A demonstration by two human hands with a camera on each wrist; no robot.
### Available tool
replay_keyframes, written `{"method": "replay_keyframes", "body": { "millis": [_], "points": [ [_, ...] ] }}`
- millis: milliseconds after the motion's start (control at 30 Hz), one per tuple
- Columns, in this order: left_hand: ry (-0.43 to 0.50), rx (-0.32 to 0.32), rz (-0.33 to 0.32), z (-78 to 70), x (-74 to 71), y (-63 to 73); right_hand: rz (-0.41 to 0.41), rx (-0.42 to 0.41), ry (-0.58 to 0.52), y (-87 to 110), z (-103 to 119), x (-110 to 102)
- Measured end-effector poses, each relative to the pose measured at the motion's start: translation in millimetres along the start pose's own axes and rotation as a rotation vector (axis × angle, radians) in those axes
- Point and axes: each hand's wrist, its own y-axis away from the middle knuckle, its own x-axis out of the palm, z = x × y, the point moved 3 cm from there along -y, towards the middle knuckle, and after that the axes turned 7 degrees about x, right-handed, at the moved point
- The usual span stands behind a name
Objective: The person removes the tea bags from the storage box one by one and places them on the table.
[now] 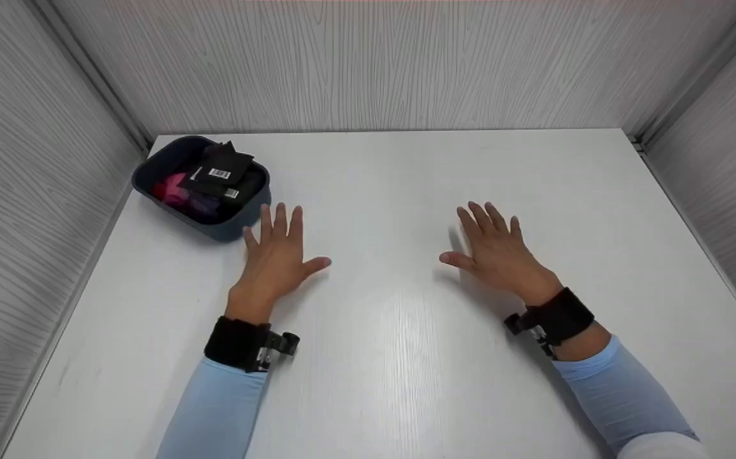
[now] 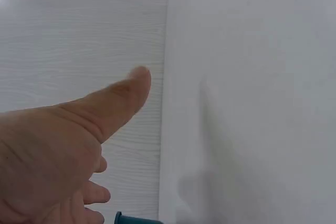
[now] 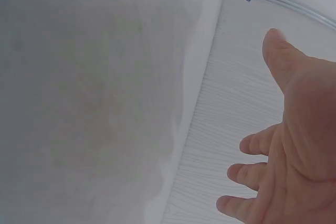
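My left hand (image 1: 275, 258) is held over the white table with its fingers straight and spread, nothing in it. Its fingertips lie just beside the near right corner of a dark blue bin (image 1: 218, 231); whether they touch it I cannot tell. Over the table's right half my right hand (image 1: 499, 255) has its fingers extended and thumb out, also holding nothing. Inside the bin are black packets with barcode labels (image 1: 218, 172), a pink item (image 1: 176, 191) and a dark purple item (image 1: 202, 204). The left wrist view shows the thumb (image 2: 121, 98) pointing outward.
The white table (image 1: 368, 357) runs up to a grey wood-grain back wall (image 1: 368, 64). Similar panels (image 1: 30, 210) stand on the left and right sides. The bin sits at the table's far left corner. Black straps with small cameras (image 1: 237, 344) circle both wrists.
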Motion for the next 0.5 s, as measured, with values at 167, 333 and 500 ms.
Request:
{"method": "replay_keyframes", "body": {
  "millis": [167,333,500],
  "points": [
    [-0.019,-0.06,-0.151,29.4,-29.9,2.9,-0.003,0.01,-0.005,-0.2,-4,1],
    [-0.066,-0.142,-0.193,61.0,-45.9,8.8,-0.008,0.018,-0.015,-2.9,-7,-1],
    [-0.081,-0.111,-0.243,64.0,-41.8,2.8,-0.016,0.017,-0.018,-7.1,-9,-2]
  ]
}}
